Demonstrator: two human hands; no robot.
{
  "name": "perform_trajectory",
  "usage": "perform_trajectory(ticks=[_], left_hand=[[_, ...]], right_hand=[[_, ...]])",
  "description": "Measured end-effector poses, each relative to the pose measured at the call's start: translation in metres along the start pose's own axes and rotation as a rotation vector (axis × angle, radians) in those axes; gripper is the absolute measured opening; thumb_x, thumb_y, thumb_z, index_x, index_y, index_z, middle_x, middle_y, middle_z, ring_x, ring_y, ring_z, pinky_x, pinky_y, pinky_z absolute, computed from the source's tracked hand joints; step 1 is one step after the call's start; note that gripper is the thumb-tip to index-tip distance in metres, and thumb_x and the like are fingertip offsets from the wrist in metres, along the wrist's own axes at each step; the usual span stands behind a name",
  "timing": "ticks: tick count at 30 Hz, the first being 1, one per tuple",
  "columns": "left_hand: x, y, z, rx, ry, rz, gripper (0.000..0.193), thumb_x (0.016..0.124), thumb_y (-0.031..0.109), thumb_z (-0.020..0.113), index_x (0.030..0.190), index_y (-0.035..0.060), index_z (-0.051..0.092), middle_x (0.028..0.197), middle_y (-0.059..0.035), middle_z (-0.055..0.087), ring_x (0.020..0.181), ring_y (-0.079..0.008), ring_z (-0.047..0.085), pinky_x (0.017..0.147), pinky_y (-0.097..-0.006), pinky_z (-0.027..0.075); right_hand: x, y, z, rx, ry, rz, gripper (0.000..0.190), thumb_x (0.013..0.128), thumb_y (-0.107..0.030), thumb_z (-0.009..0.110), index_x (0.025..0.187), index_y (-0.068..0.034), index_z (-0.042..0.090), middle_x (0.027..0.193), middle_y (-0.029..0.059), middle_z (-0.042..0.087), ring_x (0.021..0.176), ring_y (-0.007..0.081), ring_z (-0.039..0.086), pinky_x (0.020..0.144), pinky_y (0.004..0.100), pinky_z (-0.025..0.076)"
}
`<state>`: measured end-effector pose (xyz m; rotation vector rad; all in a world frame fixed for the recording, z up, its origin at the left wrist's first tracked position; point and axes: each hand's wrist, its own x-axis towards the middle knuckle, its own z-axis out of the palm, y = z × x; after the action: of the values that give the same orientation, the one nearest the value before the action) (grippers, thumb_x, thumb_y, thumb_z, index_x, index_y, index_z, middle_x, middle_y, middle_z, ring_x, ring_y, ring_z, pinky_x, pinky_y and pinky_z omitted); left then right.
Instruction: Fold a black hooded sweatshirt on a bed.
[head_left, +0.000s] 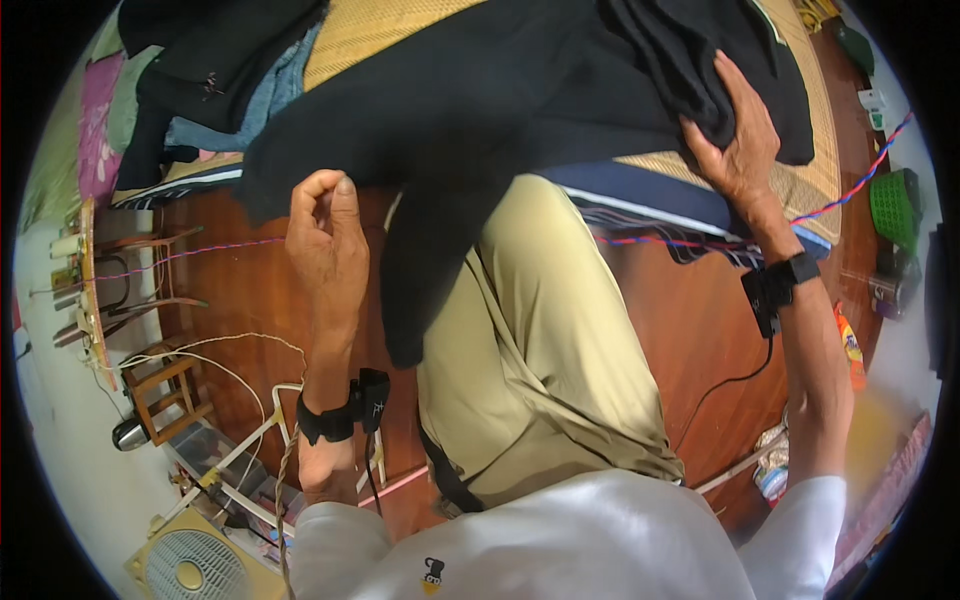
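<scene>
A large black garment (465, 97) lies spread over a woven mat on a bed, and one sleeve-like part hangs off the edge over my left thigh. My right hand (739, 139) rests on its gathered folds at the right, thumb and fingers spread on the cloth. My left hand (328, 217) is raised just in front of the garment's lower left edge, fingers curled and thumb up; whether it pinches any cloth cannot be told. Dark wrist bands with small devices and cables sit on both wrists.
More dark clothes and blue denim (281, 90) lie at the bed's left. A red and blue twisted cord (862, 180) runs across the bed's front. A wooden stool (169, 390), a white rack and a box fan (191, 574) stand at lower left. A green basket (892, 210) is at right.
</scene>
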<state>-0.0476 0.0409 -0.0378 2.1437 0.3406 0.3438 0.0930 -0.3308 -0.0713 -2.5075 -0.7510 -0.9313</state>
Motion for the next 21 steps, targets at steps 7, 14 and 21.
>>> perform_trajectory(ticks=[7,14,21], left_hand=[[0.065,-0.087,-0.025,0.262,0.498,0.039,0.051,0.088,0.023,0.062,0.129,-0.0014,0.045,0.125,-0.0190,0.044,0.108,-0.0290,0.051,0.095,-0.0354,0.040],[0.086,-0.118,-0.053,-0.083,0.415,-0.324,0.075,0.077,0.030,0.074,0.131,-0.0053,0.037,0.129,-0.0258,0.037,0.117,-0.0353,0.043,0.099,-0.0421,0.036],[0.012,-0.017,-0.012,-0.192,0.092,-0.044,0.056,0.081,0.023,0.069,0.126,-0.0015,0.046,0.117,-0.0167,0.051,0.100,-0.0247,0.054,0.091,-0.0350,0.043]], right_hand=[[0.004,-0.003,-0.005,0.036,-0.035,0.024,0.064,0.064,-0.018,0.072,0.123,-0.003,0.052,0.128,0.0149,0.055,0.114,0.0305,0.055,0.096,0.0374,0.044],[0.007,-0.005,-0.010,0.030,-0.049,0.028,0.067,0.061,-0.013,0.071,0.124,-0.002,0.050,0.130,0.0162,0.053,0.115,0.0324,0.054,0.097,0.0375,0.043],[0.005,-0.004,-0.008,0.006,-0.072,0.065,0.067,0.061,-0.016,0.074,0.123,-0.002,0.051,0.129,0.0145,0.054,0.115,0.0301,0.054,0.097,0.0377,0.043]])
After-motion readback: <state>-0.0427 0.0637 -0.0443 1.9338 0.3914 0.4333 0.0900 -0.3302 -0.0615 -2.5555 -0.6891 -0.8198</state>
